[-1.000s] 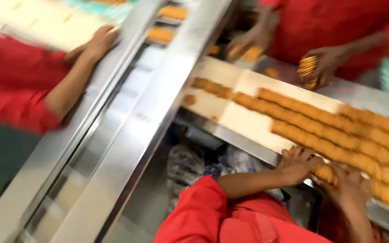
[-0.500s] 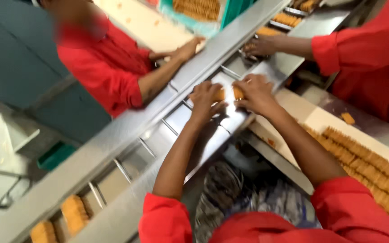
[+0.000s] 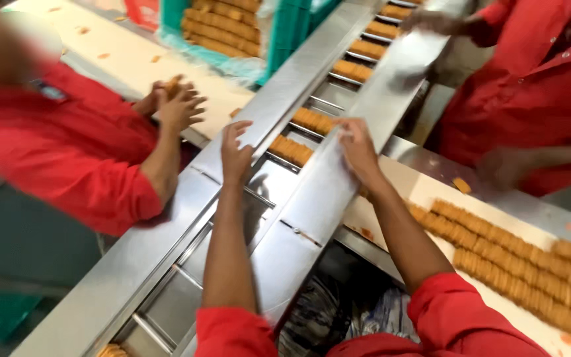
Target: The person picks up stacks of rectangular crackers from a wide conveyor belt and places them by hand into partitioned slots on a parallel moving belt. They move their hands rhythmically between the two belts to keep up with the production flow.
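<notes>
While the long steel conveyor channel (image 3: 186,264) runs diagonally through the scene, flanked by a pale belt (image 3: 431,192) carrying rows of biscuits (image 3: 517,264), two co-workers in red stand at either side (one at the left, one at the upper right). Both hands hover with fingers spread and holding nothing: left hand (image 3: 236,153) over the channel's near rail, right hand (image 3: 358,149) on the far rail. Between them a short biscuit stack (image 3: 292,151) lies in the channel.

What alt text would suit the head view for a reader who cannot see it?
A person in red sleeves holds an empty left hand and right hand over a steel conveyor channel, either side of a stack of biscuits lying in it. More biscuit stacks fill slots farther along, rows of biscuits lie on a belt at right, and two co-workers in red stand nearby.
</notes>
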